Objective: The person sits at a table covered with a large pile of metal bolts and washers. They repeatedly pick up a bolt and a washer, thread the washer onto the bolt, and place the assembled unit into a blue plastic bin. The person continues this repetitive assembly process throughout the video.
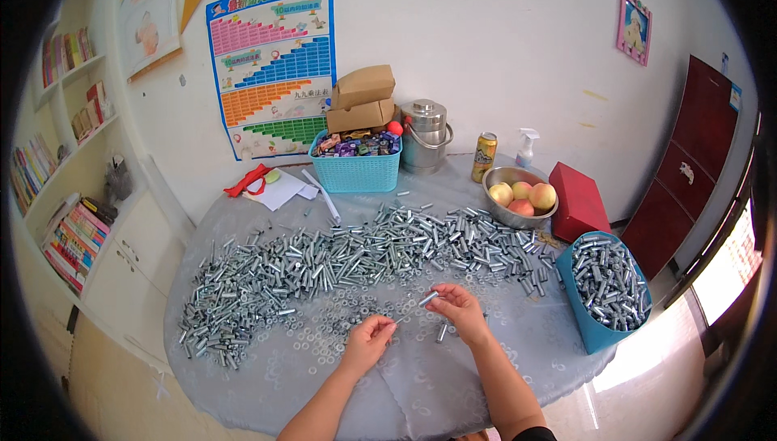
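Fitting washers to bolts, most still loose.
My right hand (459, 305) pinches a bolt (428, 298); left hand (369, 337) pinches a washer (396, 321); beside the heap (356, 251), blue bin (603, 291) is part-filled.

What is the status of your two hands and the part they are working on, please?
Right hand fingers pinching a small metal sleeve. Left hand closed on something tiny, unclear what. Washers scattered around both; sleeve pile beyond.

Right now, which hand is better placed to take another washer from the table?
Left hand: its fingers rest right at the scattered washers, pinching something small. The right hand already holds a bolt.
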A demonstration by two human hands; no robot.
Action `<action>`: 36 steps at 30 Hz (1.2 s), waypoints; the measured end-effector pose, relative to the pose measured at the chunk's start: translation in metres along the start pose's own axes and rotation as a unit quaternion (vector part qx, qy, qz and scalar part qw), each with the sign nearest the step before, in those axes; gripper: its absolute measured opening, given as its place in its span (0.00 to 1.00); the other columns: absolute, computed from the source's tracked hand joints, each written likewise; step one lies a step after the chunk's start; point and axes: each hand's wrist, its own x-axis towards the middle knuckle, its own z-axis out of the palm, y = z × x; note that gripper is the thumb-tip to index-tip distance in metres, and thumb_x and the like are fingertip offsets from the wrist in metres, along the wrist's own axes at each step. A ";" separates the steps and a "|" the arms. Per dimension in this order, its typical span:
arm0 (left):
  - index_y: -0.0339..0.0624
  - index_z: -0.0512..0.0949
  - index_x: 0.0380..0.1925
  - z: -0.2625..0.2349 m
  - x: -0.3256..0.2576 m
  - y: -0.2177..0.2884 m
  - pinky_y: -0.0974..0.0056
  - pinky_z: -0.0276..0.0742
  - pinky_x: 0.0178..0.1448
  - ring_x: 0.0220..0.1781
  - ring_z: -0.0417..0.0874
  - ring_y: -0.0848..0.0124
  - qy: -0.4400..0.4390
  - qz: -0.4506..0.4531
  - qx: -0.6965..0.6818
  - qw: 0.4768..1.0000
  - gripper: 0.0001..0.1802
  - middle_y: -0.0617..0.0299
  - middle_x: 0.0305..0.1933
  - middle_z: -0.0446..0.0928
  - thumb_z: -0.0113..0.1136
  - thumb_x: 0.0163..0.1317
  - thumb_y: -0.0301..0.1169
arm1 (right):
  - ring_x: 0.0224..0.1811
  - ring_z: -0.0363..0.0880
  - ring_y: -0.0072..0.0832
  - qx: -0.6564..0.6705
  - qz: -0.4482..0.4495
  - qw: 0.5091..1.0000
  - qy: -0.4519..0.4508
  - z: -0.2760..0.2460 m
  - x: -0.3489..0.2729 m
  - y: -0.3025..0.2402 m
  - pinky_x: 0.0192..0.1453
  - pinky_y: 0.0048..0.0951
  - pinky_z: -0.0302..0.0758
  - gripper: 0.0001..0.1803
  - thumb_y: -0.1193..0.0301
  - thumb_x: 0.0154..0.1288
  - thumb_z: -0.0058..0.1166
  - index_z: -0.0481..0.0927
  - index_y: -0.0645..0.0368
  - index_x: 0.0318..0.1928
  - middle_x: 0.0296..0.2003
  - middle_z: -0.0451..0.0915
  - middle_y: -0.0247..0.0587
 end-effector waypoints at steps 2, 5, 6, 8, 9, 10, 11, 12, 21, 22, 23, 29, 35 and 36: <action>0.38 0.75 0.32 0.001 0.000 0.002 0.77 0.61 0.19 0.17 0.66 0.85 0.002 -0.009 -0.007 1.000 0.06 0.69 0.21 0.72 0.55 0.60 0.30 | 0.43 0.76 0.26 -0.007 -0.001 1.000 -0.014 0.003 -0.001 0.002 0.50 0.28 0.75 0.12 0.79 0.59 0.51 0.72 0.63 0.44 0.42 0.76 0.40; 0.39 0.75 0.32 0.003 -0.003 0.007 0.77 0.60 0.18 0.16 0.65 0.85 -0.001 0.007 0.003 1.000 0.06 0.69 0.22 0.72 0.55 0.60 0.30 | 0.44 0.76 0.26 -0.042 0.016 0.999 -0.020 0.009 -0.005 -0.002 0.50 0.28 0.74 0.12 0.79 0.58 0.52 0.72 0.63 0.44 0.42 0.76 0.40; 0.38 0.74 0.33 0.003 -0.004 0.008 0.76 0.60 0.18 0.16 0.66 0.85 -0.002 0.005 0.005 1.000 0.06 0.68 0.22 0.73 0.54 0.60 0.29 | 0.44 0.76 0.26 -0.051 0.021 0.998 -0.025 0.011 -0.005 -0.002 0.50 0.28 0.74 0.12 0.80 0.58 0.52 0.72 0.63 0.44 0.42 0.76 0.39; 0.37 0.74 0.33 0.003 -0.005 0.009 0.76 0.62 0.19 0.17 0.66 0.84 -0.002 0.003 0.011 1.000 0.06 0.67 0.23 0.73 0.54 0.61 0.29 | 0.44 0.76 0.25 -0.067 0.031 0.997 -0.035 0.016 -0.006 0.001 0.50 0.27 0.74 0.12 0.80 0.58 0.53 0.73 0.63 0.44 0.42 0.76 0.39; 0.36 0.74 0.35 0.003 -0.004 0.009 0.76 0.64 0.20 0.17 0.68 0.83 -0.004 0.004 -0.009 1.000 0.07 0.65 0.24 0.74 0.53 0.61 0.29 | 0.43 0.76 0.24 -0.058 0.031 0.997 -0.048 0.018 -0.007 0.005 0.50 0.26 0.73 0.12 0.79 0.58 0.53 0.73 0.63 0.44 0.41 0.77 0.38; 0.35 0.75 0.36 0.004 -0.003 0.008 0.75 0.66 0.20 0.18 0.70 0.82 -0.007 0.004 -0.029 1.000 0.08 0.63 0.25 0.75 0.53 0.61 0.28 | 0.42 0.76 0.23 -0.049 0.032 0.997 -0.060 0.021 -0.008 0.010 0.49 0.25 0.73 0.13 0.79 0.58 0.54 0.73 0.63 0.44 0.41 0.77 0.37; 0.34 0.75 0.37 0.005 -0.003 0.008 0.75 0.68 0.21 0.18 0.71 0.81 -0.010 0.005 -0.050 0.999 0.09 0.62 0.26 0.76 0.52 0.61 0.28 | 0.42 0.76 0.22 -0.040 0.032 0.996 -0.072 0.024 -0.008 0.013 0.48 0.23 0.72 0.13 0.78 0.57 0.55 0.73 0.63 0.44 0.40 0.77 0.35; 0.33 0.74 0.39 0.007 -0.002 0.008 0.74 0.71 0.23 0.19 0.73 0.80 -0.009 0.001 -0.068 0.998 0.10 0.60 0.27 0.76 0.52 0.61 0.28 | 0.41 0.76 0.21 -0.045 0.035 0.995 -0.076 0.027 -0.010 0.013 0.47 0.23 0.72 0.13 0.78 0.58 0.55 0.74 0.62 0.44 0.40 0.78 0.35; 0.29 0.74 0.42 -0.001 0.000 0.004 0.70 0.79 0.26 0.24 0.78 0.75 0.071 -0.018 -0.144 0.987 0.12 0.52 0.33 0.78 0.53 0.60 0.26 | 0.33 0.77 0.27 -0.413 -0.104 0.904 -0.029 0.027 -0.011 0.002 0.39 0.27 0.72 0.10 0.73 0.50 0.60 0.81 0.57 0.36 0.31 0.80 0.37; 0.29 0.74 0.42 -0.004 0.000 0.004 0.70 0.79 0.26 0.24 0.78 0.75 0.073 -0.020 -0.148 0.986 0.12 0.52 0.33 0.78 0.53 0.60 0.26 | 0.33 0.76 0.30 -0.464 -0.110 0.877 -0.059 0.022 -0.011 -0.001 0.39 0.29 0.72 0.10 0.72 0.48 0.61 0.81 0.56 0.35 0.31 0.80 0.38; 0.29 0.74 0.41 -0.005 0.000 0.004 0.70 0.79 0.26 0.24 0.78 0.75 0.075 -0.021 -0.153 0.985 0.12 0.52 0.33 0.78 0.53 0.60 0.26 | 0.32 0.76 0.33 -0.512 -0.114 0.847 -0.089 0.020 -0.010 -0.002 0.39 0.31 0.72 0.10 0.71 0.47 0.61 0.82 0.56 0.34 0.30 0.79 0.39; 0.29 0.74 0.41 -0.004 0.000 0.005 0.70 0.79 0.26 0.23 0.77 0.75 0.067 -0.027 -0.151 0.986 0.12 0.53 0.32 0.78 0.54 0.59 0.26 | 0.35 0.75 0.38 -0.573 -0.188 0.786 -0.139 0.017 -0.011 0.011 0.41 0.36 0.70 0.11 0.69 0.43 0.61 0.82 0.54 0.32 0.28 0.78 0.39; 0.32 0.75 0.40 -0.003 -0.001 0.001 0.70 0.78 0.26 0.22 0.77 0.74 0.056 -0.028 -0.120 0.991 0.10 0.54 0.31 0.78 0.54 0.59 0.26 | 0.29 0.77 0.33 -0.516 -0.123 0.843 -0.086 0.020 -0.011 0.014 0.35 0.31 0.73 0.07 0.71 0.46 0.61 0.81 0.56 0.30 0.27 0.79 0.38; 0.32 0.75 0.40 -0.003 -0.001 0.001 0.70 0.78 0.26 0.22 0.77 0.74 0.053 -0.033 -0.123 0.990 0.10 0.54 0.31 0.78 0.54 0.59 0.26 | 0.28 0.77 0.29 -0.478 -0.089 0.872 -0.050 0.022 -0.012 0.013 0.33 0.28 0.73 0.07 0.71 0.48 0.61 0.81 0.57 0.30 0.26 0.79 0.37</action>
